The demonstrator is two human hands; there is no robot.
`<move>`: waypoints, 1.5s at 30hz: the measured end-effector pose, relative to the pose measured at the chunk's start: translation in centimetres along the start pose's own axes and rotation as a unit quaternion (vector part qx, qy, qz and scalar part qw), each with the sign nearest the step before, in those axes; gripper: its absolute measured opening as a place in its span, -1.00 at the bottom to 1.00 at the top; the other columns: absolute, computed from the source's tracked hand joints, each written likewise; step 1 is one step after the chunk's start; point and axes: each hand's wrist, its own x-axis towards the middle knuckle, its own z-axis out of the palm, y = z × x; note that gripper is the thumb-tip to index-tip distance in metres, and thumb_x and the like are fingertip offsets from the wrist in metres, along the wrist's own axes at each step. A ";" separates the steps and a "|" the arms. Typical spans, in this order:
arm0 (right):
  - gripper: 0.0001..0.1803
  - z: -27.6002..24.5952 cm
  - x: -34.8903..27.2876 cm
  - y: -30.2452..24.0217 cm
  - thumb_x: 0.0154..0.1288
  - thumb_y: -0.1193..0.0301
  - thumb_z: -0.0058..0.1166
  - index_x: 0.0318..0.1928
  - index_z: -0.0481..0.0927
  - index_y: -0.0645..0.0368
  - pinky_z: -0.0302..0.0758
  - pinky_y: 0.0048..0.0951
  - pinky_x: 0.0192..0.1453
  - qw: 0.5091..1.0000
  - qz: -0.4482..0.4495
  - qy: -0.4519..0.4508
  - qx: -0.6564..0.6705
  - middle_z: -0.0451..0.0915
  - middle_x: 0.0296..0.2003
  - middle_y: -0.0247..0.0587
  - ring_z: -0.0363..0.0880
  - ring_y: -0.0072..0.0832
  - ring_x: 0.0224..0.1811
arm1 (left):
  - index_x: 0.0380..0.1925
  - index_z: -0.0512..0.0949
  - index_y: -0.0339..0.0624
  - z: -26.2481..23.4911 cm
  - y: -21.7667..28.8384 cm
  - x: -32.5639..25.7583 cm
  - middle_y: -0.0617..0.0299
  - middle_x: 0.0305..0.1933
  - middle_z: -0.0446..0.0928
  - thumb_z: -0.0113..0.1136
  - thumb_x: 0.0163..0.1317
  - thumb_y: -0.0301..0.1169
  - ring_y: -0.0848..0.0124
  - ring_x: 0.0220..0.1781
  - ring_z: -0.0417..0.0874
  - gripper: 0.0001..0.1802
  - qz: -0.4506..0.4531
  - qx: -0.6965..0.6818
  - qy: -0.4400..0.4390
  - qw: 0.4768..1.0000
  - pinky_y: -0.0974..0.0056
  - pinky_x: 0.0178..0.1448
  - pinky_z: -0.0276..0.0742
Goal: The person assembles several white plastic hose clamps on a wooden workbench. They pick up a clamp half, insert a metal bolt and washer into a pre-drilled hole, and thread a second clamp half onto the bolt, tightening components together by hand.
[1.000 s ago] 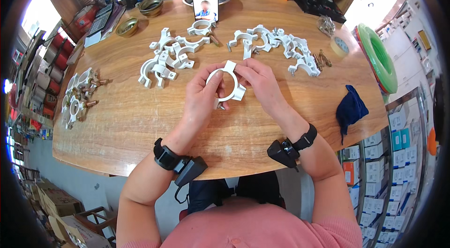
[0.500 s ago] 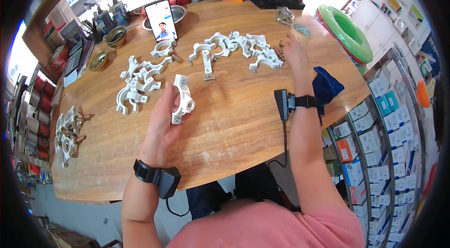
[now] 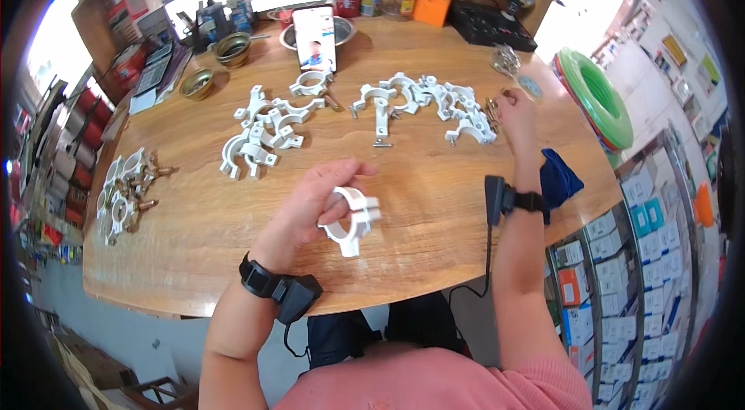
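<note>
Above the desk [image 3: 423, 243], my left hand [image 3: 313, 194] clasps the white pipe clamp [image 3: 359, 221], probably light, stiff, best held by rim; if right hand [image 3: 518, 113] pinches, I cannot tell.

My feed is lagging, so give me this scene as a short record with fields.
Left hand: holds white ring clamp over desk
Right hand: at brass-coloured screws; grip unclear
Mid-desk: white clamp pieces in left cluster and right cluster
Left side: white clamps with brass-coloured bolts
Far side: upright phone before metal bowl
Right side: dark blue cloth, green coil
</note>
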 end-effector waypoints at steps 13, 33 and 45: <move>-0.81 3.6 -12.3 -12.2 0.11 0.67 -0.06 -0.21 0.38 0.42 0.52 -0.56 -0.24 0.802 -0.160 -0.371 0.439 0.52 -0.34 -0.09 0.54 -0.49 -0.34 | 0.03 0.30 -0.22 -0.2 0.6 0.8 0.19 -0.36 0.51 -0.09 0.23 -0.35 0.73 -0.81 0.20 -0.64 0.153 0.075 0.032 0.985 0.64 -0.72 0.16; -0.86 3.9 -12.4 -11.6 0.10 0.48 0.07 -0.33 0.49 0.30 0.35 -0.67 -0.49 0.836 -0.243 -0.291 0.398 0.47 -0.58 -0.33 0.39 -0.72 -0.55 | -0.04 0.38 -0.26 0.0 0.5 0.7 0.21 -0.44 0.53 -0.07 0.22 -0.37 0.74 -0.84 0.14 -0.68 0.172 0.040 0.083 0.981 0.65 -0.75 0.04; -0.85 4.0 -12.3 -11.5 0.13 0.48 0.02 -0.29 0.50 0.28 0.42 -0.60 -0.45 0.863 -0.361 -0.211 0.285 0.53 -0.52 -0.21 0.50 -0.58 -0.52 | -0.06 0.38 -0.27 0.2 0.2 0.9 0.20 -0.43 0.54 -0.05 0.22 -0.32 0.73 -0.84 0.14 -0.66 0.164 0.046 0.107 0.980 0.64 -0.72 0.09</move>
